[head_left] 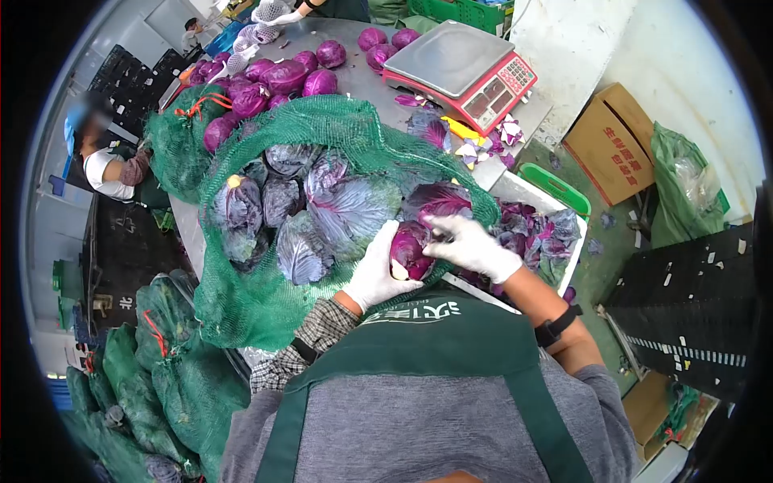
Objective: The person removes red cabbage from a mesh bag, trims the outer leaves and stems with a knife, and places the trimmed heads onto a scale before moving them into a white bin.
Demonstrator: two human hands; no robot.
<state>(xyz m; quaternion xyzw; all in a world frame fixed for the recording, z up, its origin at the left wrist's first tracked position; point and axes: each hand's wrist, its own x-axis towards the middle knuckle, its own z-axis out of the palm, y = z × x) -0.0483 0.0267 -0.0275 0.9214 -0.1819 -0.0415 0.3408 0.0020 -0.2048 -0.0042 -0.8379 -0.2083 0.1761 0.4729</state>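
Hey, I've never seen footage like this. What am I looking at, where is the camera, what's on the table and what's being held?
No machine here: a person wears one camera on the head, looking down at two white-gloved hands. The left hand cups a red cabbage from below; the right hand lies on its top. Before them a green net sack lies open, full of leafy cabbages. Farther back on the metal table sit trimmed cabbages and a weighing scale. A white crate at the right holds loose leaves. A co-worker works at the left.
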